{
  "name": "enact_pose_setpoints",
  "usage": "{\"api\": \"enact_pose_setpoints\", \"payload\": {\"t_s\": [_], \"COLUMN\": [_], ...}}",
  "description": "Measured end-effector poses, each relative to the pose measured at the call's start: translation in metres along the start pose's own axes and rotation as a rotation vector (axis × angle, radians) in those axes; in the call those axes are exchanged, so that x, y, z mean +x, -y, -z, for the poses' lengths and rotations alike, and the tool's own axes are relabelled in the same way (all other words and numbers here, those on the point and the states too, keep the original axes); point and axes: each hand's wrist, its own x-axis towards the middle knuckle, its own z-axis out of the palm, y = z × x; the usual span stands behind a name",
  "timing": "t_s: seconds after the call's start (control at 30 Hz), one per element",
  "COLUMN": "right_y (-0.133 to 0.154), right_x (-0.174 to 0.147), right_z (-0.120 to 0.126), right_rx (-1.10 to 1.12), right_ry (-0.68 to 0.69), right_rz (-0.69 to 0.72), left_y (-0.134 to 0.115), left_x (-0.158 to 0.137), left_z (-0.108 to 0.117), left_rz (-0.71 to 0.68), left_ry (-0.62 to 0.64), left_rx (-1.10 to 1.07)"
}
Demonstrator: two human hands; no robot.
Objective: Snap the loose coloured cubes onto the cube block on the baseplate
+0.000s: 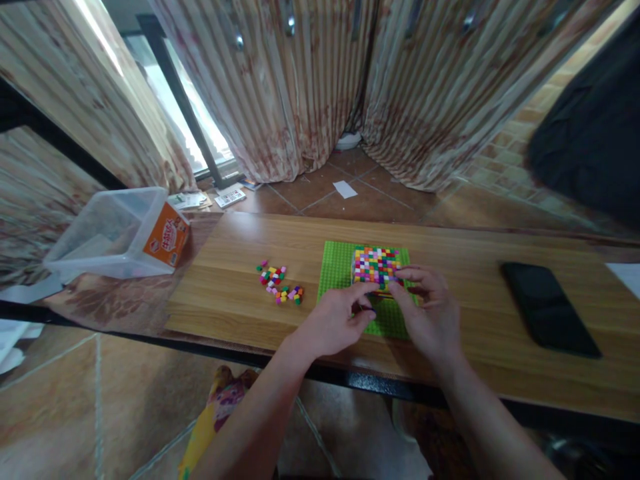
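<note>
Baseplate (335, 265), green and studded: one, lying flat on one wood-grain table (215, 293). Brick block (374, 263), many-coloured (pink, white, yellow, orange, green, red among others): one, standing on the baseplate, right of its middle; studs too small to count. Loose bricks (284, 294), mixed colours: one scattered group, on the table left of the baseplate and apart from it; some two dozen or more, exact number not readable.

Hands: two. Left hand (337, 321): one, fingers curled, index finger reaching to the near side of the block; one small dark piece (373, 312) shows by the thumb, whether pinched cannot be told. Right hand (433, 310): one, thumb and fingers bent about the block's near right corner; whether they grip it cannot be told.

Black flat device (549, 308): one, on the table, well to the right of the baseplate. White sheets: two, one on the floor (345, 189), one at the table's right end (626, 275). Clear plastic bin (120, 265): one, left of the table, bearing one orange label (167, 235).
</note>
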Motion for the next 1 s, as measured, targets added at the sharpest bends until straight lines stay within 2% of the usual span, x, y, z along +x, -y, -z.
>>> {"api": "enact_pose_setpoints", "payload": {"t_s": [0.4,0.77,1.0], "right_y": [-0.004,0.006,0.004], "right_x": [0.003,0.002,0.003], "right_z": [-0.01,-0.009,-0.01], "right_rx": [0.129,0.077,0.055], "right_ry": [-0.012,-0.002,0.003], "right_rz": [-0.241,-0.223,-0.19], "left_y": [-0.001,-0.005,-0.006], "left_x": [0.0,0.0,-0.001], "left_z": [-0.002,-0.002,-0.002], "left_rz": [0.003,0.01,0.006], "left_ry": [-0.007,0.036,0.018], "left_rx": [0.026,0.106,0.142]}}
